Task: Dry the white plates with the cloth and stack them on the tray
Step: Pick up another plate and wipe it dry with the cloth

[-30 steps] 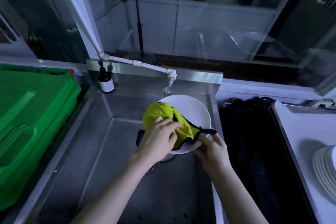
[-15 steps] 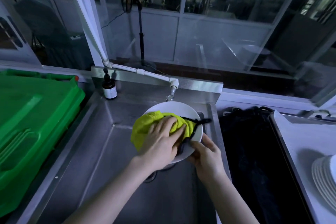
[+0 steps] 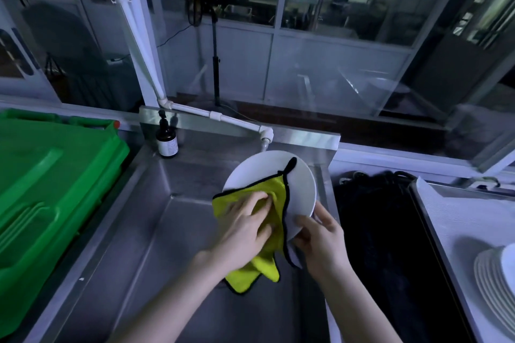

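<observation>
Since half a second ago your cloth (image 3: 250, 234) has slid down the plate (image 3: 267, 172). It is no longer bunched at the plate's 10 o'clock but hangs past the rim at 6 o'clock, with its black loop flipped up to 1 o'clock.

Your left hand (image 3: 245, 228) presses the cloth onto the plate's face with spread fingers. Your right hand (image 3: 317, 237) pinches the rim at 5 o'clock and holds the plate tilted over the sink (image 3: 133, 231).

I judge you are mid-wipe on this plate. Drying is not finished, and it still has to go on the tray (image 3: 457, 217).

Already done is the stack (image 3: 493, 281) on the tray, at 4 o'clock in the view.

Counts:
- one plate in hand
- one cloth
- one stack (roughly seven rims show, but the frame cuts it off, so I cannot give a full count)
- one tray
- one bottle (image 3: 166, 140) at 11 o'clock from the plate
- one crate (image 3: 50, 175) at 9 o'clock

No other wet plates are in view.
</observation>
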`<state>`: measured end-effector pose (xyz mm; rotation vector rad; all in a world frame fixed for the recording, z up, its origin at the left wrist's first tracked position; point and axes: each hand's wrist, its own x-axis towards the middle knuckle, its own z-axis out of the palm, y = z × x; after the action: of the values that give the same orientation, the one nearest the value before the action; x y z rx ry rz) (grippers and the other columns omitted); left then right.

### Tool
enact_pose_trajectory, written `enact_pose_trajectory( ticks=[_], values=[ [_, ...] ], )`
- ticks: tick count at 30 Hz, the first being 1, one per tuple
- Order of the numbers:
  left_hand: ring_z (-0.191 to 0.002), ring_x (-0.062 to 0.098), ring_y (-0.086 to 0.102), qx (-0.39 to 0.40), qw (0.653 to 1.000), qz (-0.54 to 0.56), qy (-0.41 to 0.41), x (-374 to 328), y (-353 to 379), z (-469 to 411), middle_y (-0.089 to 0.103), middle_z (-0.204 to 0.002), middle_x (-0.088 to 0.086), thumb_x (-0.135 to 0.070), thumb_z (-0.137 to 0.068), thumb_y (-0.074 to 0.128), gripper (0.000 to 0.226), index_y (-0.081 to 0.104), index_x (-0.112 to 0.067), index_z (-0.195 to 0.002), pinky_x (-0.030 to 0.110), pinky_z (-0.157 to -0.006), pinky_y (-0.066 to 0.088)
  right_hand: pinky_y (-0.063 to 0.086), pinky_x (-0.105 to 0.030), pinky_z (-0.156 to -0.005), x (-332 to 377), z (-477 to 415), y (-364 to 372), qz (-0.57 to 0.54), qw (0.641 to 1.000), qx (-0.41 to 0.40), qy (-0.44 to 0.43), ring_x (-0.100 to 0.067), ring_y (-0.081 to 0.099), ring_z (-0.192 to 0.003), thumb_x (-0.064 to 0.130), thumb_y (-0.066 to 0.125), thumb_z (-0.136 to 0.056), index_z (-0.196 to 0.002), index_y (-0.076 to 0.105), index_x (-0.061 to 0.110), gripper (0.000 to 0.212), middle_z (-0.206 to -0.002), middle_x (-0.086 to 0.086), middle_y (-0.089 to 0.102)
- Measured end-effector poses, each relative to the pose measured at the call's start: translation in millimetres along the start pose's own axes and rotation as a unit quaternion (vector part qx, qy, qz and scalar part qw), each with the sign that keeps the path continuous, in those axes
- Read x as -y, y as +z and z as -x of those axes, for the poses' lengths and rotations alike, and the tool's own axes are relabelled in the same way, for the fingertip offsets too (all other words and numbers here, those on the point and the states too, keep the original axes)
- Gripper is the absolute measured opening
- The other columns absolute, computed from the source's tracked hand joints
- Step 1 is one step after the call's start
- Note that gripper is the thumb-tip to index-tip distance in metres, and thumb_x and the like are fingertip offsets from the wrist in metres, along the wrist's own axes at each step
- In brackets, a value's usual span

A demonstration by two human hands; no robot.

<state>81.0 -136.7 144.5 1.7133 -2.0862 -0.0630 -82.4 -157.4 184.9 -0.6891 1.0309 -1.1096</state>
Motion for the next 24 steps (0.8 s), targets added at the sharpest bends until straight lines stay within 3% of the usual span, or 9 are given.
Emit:
enact_pose_trajectory(
  ticks=[5,9,11,13,15,17,19,21,24],
  values=[
    [-0.139,0.023,0.026,0.001,1.0,0.03,0.001,9.5,9.4,-23.5,0.026,-0.156,0.005,-0.047,-0.098,0.028,0.064,0.031,-0.016,-0.153,0.048,-0.113,0.034,0.044,-0.024,-0.05,-8.5,9.9,-4.2,0.045,0.998,0.032,0.013,-0.02,0.052,-0.059,-0.015,0.046,-0.088,-0.111,0.071,0.005,0.039,-0.074,-0.014,0.06],
    [-0.145,0.029,0.023,-0.003,0.993,-0.01,-0.117,22.7,-2.7,-38.6,0.012,-0.163,0.008,-0.055,-0.096,0.02,0.069,0.033,-0.018,-0.153,0.052,-0.118,0.027,0.04,-0.023,-0.046,5.0,11.3,-5.7,0.046,0.998,0.027,0.016,-0.016,0.047,-0.05,-0.014,0.055,-0.084,-0.111,0.072,0.004,0.037,-0.065,-0.01,0.058],
    [-0.15,0.029,0.017,0.01,0.995,-0.023,-0.101,18.6,-7.7,-32.8,0.009,-0.165,0.004,-0.059,-0.096,0.015,0.072,0.029,-0.019,-0.154,0.054,-0.119,0.02,0.045,-0.023,-0.047,14.1,5.5,-7.9,0.026,1.0,0.01,0.006,-0.02,0.052,-0.054,-0.013,0.055,-0.084,-0.114,0.072,0.007,0.04,-0.074,-0.015,0.062],
    [-0.152,0.023,-0.006,0.027,0.998,-0.011,-0.054,6.0,-8.0,-19.4,-0.007,-0.165,-0.006,-0.066,-0.093,-0.004,0.073,0.005,-0.033,-0.157,0.05,-0.123,0.003,0.051,-0.026,-0.052,20.3,0.0,-7.8,0.004,1.0,0.013,-0.003,-0.027,0.058,-0.069,-0.013,0.054,-0.087,-0.116,0.072,0.009,0.041,-0.087,-0.02,0.065],
    [-0.149,0.015,-0.022,0.043,0.998,0.027,-0.033,-9.8,-6.5,-7.8,-0.019,-0.162,-0.015,-0.064,-0.091,-0.012,0.064,-0.014,-0.044,-0.152,0.042,-0.122,-0.01,0.046,-0.026,-0.055,21.7,-0.4,-4.6,0.015,0.999,0.035,-0.009,-0.028,0.051,-0.073,-0.012,0.054,-0.088,-0.112,0.074,0.013,0.04,-0.091,-0.022,0.06],
    [-0.15,0.017,-0.018,0.036,0.999,0.023,-0.018,-16.0,-0.2,-8.8,-0.008,-0.165,-0.011,-0.058,-0.097,-0.001,0.059,-0.009,-0.043,-0.153,0.045,-0.122,-0.004,0.046,-0.028,-0.06,17.3,2.1,-0.5,0.034,0.997,0.065,-0.013,-0.027,0.051,-0.077,-0.011,0.054,-0.089,-0.114,0.074,0.014,0.041,-0.093,-0.021,0.06],
    [-0.152,0.027,0.004,0.022,1.0,-0.005,0.01,-13.0,2.3,-17.6,0.019,-0.164,-0.001,-0.05,-0.102,0.007,0.055,0.007,-0.036,-0.156,0.053,-0.121,0.01,0.049,-0.032,-0.067,10.5,5.6,0.8,0.047,0.994,0.094,-0.007,-0.027,0.057,-0.081,-0.011,0.052,-0.09,-0.119,0.071,0.012,0.042,-0.092,-0.02,0.065],
    [-0.148,0.03,0.025,0.007,0.998,-0.029,0.053,-1.6,2.9,-28.9,0.039,-0.156,0.001,-0.048,-0.104,0.01,0.054,0.022,-0.029,-0.153,0.054,-0.116,0.014,0.048,-0.032,-0.062,7.2,9.5,0.0,0.068,0.992,0.103,0.005,-0.025,0.056,-0.074,-0.01,0.053,-0.09,-0.115,0.073,0.014,0.04,-0.082,-0.015,0.064],
    [-0.149,0.028,0.024,0.017,0.997,-0.056,0.042,18.0,-3.5,-40.5,0.041,-0.154,0.001,-0.055,-0.102,0.008,0.059,0.018,-0.031,-0.154,0.052,-0.119,0.007,0.053,-0.036,-0.061,7.5,13.6,-1.8,0.072,0.992,0.101,0.023,-0.026,0.062,-0.071,-0.01,0.054,-0.088,-0.11,0.074,0.012,0.038,-0.085,-0.016,0.068]
  ],
)
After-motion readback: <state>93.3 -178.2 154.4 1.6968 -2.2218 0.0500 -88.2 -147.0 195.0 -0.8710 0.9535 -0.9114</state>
